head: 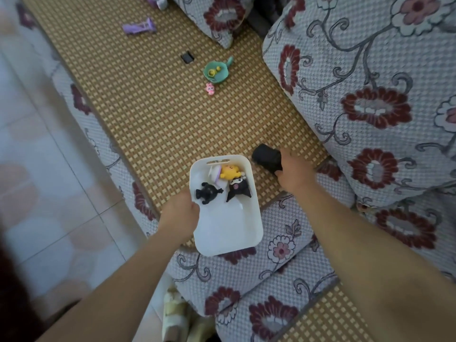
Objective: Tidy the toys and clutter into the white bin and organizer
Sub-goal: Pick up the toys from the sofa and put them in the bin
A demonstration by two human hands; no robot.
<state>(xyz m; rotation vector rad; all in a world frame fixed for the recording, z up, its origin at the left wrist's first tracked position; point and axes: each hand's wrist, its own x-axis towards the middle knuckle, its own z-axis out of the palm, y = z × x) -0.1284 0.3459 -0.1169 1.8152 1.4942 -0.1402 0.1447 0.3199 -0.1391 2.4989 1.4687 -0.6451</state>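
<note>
left hand [181, 209]: lower centre of frame, grip clamped on left rim of white bin [237, 233], holding it over the sofa seat edge
white bin contents: yellow figure [230, 172], black figure [208, 192], black-and-white big-eared figure [238, 188], a white-purple piece [215, 172], all bunched at the bin's far end
right hand [293, 172]: right of bin, grip curled round a black roll-shaped object [267, 157]; object lies on or just above the mat, cannot tell which
woven mat [148, 107]: covers the sofa seat, centre of frame
loose toys on mat: teal toy pan [217, 71] with small yellow bits inside, upper centre; pink figure [210, 89] just below it; small black item [187, 57] to the pan's upper left; purple toy [139, 27] upper left
floral cushion [370, 95]: right side of frame
tiled floor [37, 169]: left side
</note>
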